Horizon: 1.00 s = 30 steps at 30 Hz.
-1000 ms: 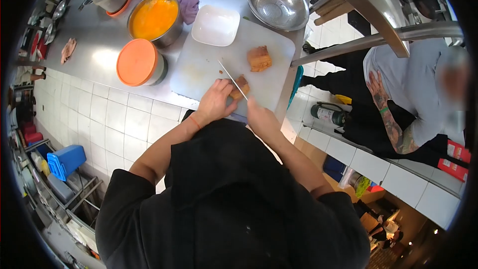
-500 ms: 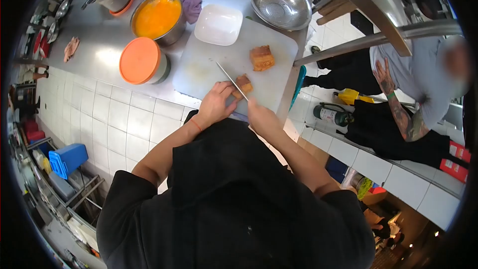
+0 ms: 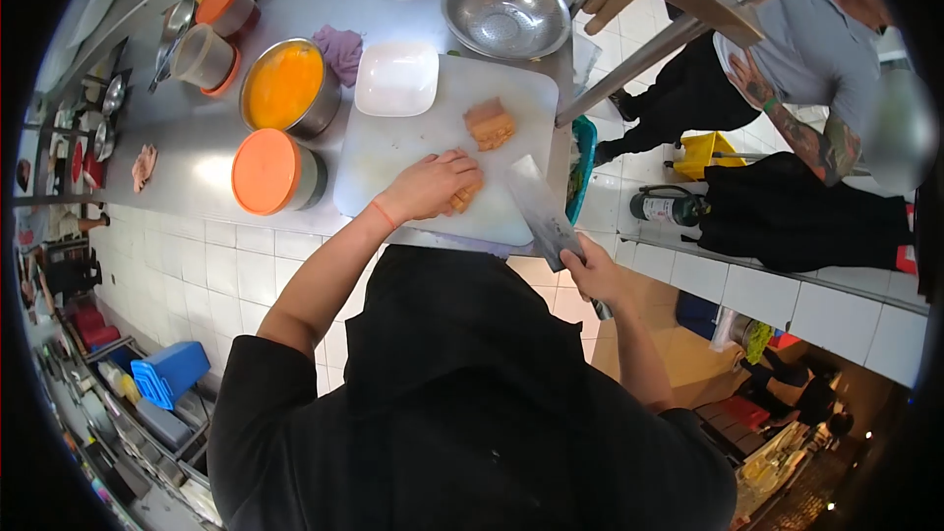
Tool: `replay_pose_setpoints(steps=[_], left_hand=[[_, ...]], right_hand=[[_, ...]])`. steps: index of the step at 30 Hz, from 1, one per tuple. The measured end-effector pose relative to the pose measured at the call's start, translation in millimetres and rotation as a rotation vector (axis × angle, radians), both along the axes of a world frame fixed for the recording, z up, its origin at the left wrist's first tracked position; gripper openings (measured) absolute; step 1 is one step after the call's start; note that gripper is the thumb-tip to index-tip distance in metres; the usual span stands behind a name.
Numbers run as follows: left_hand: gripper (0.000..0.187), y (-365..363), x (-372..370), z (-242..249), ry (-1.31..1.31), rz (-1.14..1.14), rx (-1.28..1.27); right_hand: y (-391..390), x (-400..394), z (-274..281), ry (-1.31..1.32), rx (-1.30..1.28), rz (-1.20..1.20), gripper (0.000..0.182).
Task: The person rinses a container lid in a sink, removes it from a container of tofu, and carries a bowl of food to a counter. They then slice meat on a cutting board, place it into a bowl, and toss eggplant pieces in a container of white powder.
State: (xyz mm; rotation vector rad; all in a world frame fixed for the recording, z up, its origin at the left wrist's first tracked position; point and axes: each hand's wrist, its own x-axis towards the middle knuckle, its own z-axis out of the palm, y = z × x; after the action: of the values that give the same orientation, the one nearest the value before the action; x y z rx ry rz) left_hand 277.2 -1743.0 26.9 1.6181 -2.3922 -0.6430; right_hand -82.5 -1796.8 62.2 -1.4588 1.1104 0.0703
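A white cutting board lies at the table's front edge. My left hand is closed over a small browned piece of meat on the board, its fingers covering part of it. My right hand grips the handle of a cleaver, whose broad blade shows flat, right of the meat and over the board's right front edge. A larger block of browned meat rests farther back on the board. Behind my left hand, a white square dish sits at the board's back left.
Left of the board stand a bowl of orange liquid and an orange-lidded tub. A metal colander is at the back right. Metal rails cross the right side, with another person standing beyond them.
My right hand has swung the cleaver away from the small piece, to the right and towards me. My left hand now lies over that piece. The whole view has shifted.
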Motion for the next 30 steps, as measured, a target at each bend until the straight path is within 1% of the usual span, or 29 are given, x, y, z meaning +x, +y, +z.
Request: replay_pose_setpoints(steps=[1,2,4,6,8,10,12,14,16,18,19,20,21,22,25,30], left_hand=[[0.076,-5,-2,-2,-0.012,-0.050,0.075],[0.076,-7,-3,-3,-0.019,-0.064,0.076],[0.072,-8,-6,-5,0.000,-0.031,0.084],[0.071,-8,-7,-5,0.028,-0.028,0.079],[0.070,-8,-7,-4,0.050,-0.028,0.066],[0.068,-8,-6,2,0.112,-0.053,0.008],[0.065,-15,-3,13,0.090,-0.085,-0.018],[0.063,-27,0,27,0.078,-0.108,-0.042],[0.065,-57,11,39,0.078,-0.173,-0.139],[0.064,-88,16,50,0.068,-0.170,-0.117],[0.062,-104,18,56,0.043,-0.205,-0.058],[0.061,-116,19,62,0.019,-0.240,0.001],[0.058,-125,19,66,-0.008,-0.281,0.027],[0.058,-132,18,67,-0.011,-0.289,0.020],[0.058,-147,20,56,-0.024,-0.368,0.012],[0.064,-158,28,36,-0.032,-0.329,0.116]], right_hand=[[3,-9,-14,-0.047,0.148,-0.085,0.029],[6,-12,-31,-0.054,0.149,-0.099,0.029],[18,-4,-47,-0.181,0.245,-0.109,0.026],[24,14,-56,-0.223,0.265,-0.104,0.025],[24,27,-66,-0.163,0.315,0.012,0.025],[18,31,-57,-0.185,0.342,0.014,0.026],[13,30,-50,-0.226,0.264,0.129,0.028],[7,33,-44,-0.280,0.272,0.082,0.029],[-3,38,-32,-0.325,0.280,0.039,0.031],[-16,50,-18,-0.338,0.248,-0.020,0.033],[-20,52,-17,-0.333,0.264,-0.054,0.027],[-23,51,-16,-0.336,0.258,-0.057,0.027],[-26,48,-15,-0.337,0.295,-0.061,0.032],[-30,44,-13,-0.338,0.331,-0.067,0.036],[-22,28,-9,-0.332,0.376,-0.074,0.036],[0,8,-15,-0.326,0.375,-0.120,0.035]])
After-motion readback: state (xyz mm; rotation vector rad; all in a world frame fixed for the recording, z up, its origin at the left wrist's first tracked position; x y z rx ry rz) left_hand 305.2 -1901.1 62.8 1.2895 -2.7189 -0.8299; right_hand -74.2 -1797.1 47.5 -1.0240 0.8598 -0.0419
